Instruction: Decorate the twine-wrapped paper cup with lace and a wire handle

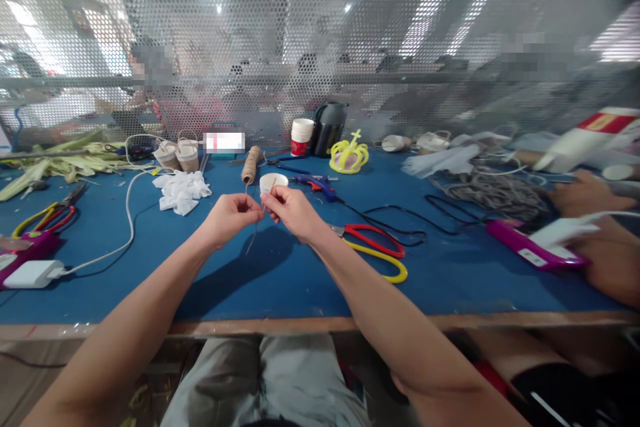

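Note:
My left hand [233, 217] pinches a thin piece of twine [252, 240], whose loose end hangs below the fingers. Close against it, my right hand [293, 212] is also closed in a pinch on the twine at the fingertips. Just behind the right fingers is a white paper cup [273, 181], partly covered by them; whether they touch it I cannot tell. A spool of brown twine [251, 165] lies beyond my left hand, and a strand runs from it toward the fingers. A blue glue gun [320, 185] lies beyond my right hand, with red-and-yellow-handled scissors [375, 243] beside my right forearm.
White crumpled fabric [181, 191] and two twine-wrapped cups [187, 155] are on the left. A yellow crown-shaped piece [349, 157], stacked paper cups [301, 137] and a dark jug [330, 128] stand behind. At right, another person's arm [597, 213] is beside a purple power strip [535, 247].

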A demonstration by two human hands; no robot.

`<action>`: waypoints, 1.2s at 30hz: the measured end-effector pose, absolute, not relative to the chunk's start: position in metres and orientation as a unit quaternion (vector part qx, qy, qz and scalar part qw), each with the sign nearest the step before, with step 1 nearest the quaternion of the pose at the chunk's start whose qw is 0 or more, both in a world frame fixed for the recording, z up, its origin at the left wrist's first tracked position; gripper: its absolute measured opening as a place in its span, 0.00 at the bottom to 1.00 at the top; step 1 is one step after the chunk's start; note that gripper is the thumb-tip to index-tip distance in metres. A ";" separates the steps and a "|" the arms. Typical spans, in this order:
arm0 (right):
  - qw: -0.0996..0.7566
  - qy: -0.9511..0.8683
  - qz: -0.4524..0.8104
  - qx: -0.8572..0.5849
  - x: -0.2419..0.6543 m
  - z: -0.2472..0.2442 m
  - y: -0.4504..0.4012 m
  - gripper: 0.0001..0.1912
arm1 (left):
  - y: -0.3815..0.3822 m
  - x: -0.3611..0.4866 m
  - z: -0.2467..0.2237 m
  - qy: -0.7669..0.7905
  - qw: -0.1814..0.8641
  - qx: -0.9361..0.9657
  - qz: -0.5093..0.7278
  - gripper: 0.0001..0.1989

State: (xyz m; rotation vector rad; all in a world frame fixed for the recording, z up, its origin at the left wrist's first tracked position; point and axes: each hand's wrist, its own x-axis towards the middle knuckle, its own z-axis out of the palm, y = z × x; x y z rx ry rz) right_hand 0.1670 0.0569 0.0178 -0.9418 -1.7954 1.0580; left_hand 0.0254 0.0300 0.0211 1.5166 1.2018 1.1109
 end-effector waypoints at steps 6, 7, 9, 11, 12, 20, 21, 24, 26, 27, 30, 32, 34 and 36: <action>0.424 -0.711 0.437 -0.352 0.165 0.018 0.054 0.12 | 0.032 0.020 0.022 0.480 0.462 0.613 0.426 0.09; 0.422 -0.714 0.441 -0.342 0.164 0.019 0.053 0.12 | 0.032 0.019 0.022 0.478 0.468 0.612 0.422 0.09; 0.419 -0.722 0.445 -0.323 0.164 0.020 0.053 0.11 | 0.033 0.017 0.023 0.478 0.475 0.610 0.417 0.11; 0.421 -0.722 0.445 -0.321 0.165 0.021 0.054 0.10 | 0.033 0.016 0.024 0.479 0.472 0.614 0.414 0.11; 0.423 -0.719 0.444 -0.327 0.165 0.020 0.055 0.10 | 0.033 0.015 0.025 0.478 0.467 0.619 0.412 0.10; 0.415 -0.714 0.427 -0.368 0.166 0.019 0.056 0.12 | 0.030 0.015 0.029 0.479 0.403 0.659 0.416 0.08; 0.414 -0.716 0.423 -0.371 0.166 0.019 0.056 0.12 | 0.030 0.016 0.029 0.484 0.395 0.661 0.415 0.08; 0.407 -0.724 0.408 -0.379 0.167 0.019 0.055 0.12 | 0.029 0.017 0.029 0.492 0.382 0.665 0.411 0.08; 0.405 -0.735 0.386 -0.383 0.167 0.019 0.055 0.12 | 0.030 0.017 0.027 0.495 0.376 0.667 0.410 0.08; 0.405 -0.742 0.370 -0.385 0.167 0.019 0.055 0.12 | 0.030 0.017 0.026 0.496 0.374 0.668 0.410 0.08; 0.406 -0.758 0.322 -0.395 0.166 0.018 0.055 0.13 | 0.031 0.018 0.023 0.498 0.372 0.667 0.410 0.09; 0.407 -0.761 0.306 -0.402 0.166 0.019 0.054 0.13 | 0.032 0.019 0.022 0.498 0.374 0.664 0.413 0.10; 0.404 -0.762 0.315 -0.396 0.166 0.020 0.053 0.14 | 0.032 0.019 0.021 0.499 0.379 0.661 0.413 0.10; 0.398 -0.761 0.356 -0.369 0.167 0.021 0.052 0.13 | 0.031 0.019 0.022 0.494 0.404 0.652 0.409 0.11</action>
